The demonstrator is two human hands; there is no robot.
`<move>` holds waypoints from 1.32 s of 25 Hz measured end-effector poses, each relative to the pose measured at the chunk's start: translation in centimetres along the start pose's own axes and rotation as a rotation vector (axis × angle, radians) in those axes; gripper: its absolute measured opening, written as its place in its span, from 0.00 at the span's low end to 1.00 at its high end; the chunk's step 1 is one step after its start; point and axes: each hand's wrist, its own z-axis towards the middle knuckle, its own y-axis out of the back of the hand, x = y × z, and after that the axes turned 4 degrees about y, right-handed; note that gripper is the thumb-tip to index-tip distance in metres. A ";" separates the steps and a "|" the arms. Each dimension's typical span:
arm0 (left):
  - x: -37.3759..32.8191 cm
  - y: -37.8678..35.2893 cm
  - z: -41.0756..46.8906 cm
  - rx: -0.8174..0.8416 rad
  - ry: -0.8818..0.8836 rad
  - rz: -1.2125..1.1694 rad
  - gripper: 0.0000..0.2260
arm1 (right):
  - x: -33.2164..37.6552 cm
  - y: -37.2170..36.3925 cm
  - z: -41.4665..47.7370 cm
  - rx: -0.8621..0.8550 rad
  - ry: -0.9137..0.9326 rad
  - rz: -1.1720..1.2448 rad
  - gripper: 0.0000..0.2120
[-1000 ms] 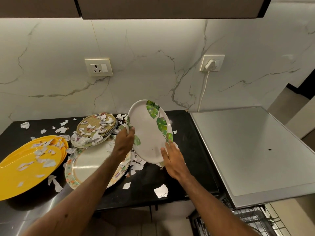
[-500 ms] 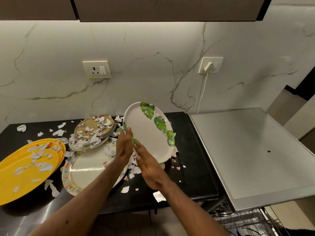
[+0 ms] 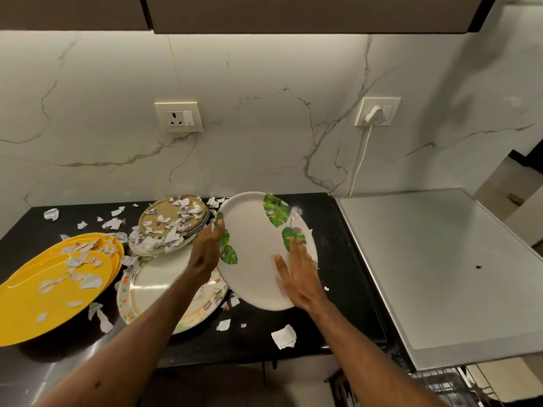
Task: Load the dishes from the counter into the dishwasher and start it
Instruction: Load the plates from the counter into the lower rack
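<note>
Leaf plate held tilted over the black counter, between both hands.
The left hand grasps the plate's left rim, its fingers curled on the edge. The right hand lies flat on the plate's face at the lower right, fingers straight and spread, touching the surface without gripping.
</note>
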 end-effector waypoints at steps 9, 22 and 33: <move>-2.3 -3.7 -2.2 0.051 -0.058 0.060 0.22 | 7.9 0.7 7.6 -0.234 0.191 0.004 0.31; -4.3 -4.1 -1.0 -0.296 -0.184 -0.095 0.18 | -2.5 1.8 0.9 -0.470 -0.250 0.327 0.36; -1.2 -14.9 -4.7 0.089 0.133 -0.046 0.22 | -10.4 10.1 -7.8 -0.722 -0.456 0.709 0.13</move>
